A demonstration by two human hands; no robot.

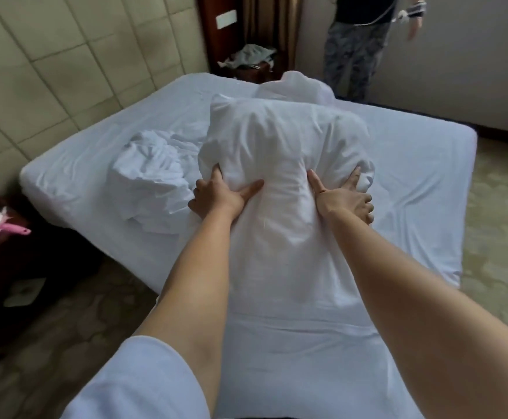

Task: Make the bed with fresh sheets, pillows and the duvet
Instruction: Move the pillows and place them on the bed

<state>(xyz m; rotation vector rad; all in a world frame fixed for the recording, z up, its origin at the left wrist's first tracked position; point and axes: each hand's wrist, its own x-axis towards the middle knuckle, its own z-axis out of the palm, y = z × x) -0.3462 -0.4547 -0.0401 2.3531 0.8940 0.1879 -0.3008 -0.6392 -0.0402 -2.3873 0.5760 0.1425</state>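
**Pillow held above the bed**

At the centre of the frame, the pillow stood raised over the sheeted bed. The left hand and right hand gripped its lower sides, fingers curled into the white case. A crumpled sheet lay at centre left.

One head-worn wide-angle view looks forward and steeply down along the wearer's outstretched arms, close to the left hand and right hand. It faces across the bed toward the far wall, where a second person stands, edges visibly bowed.
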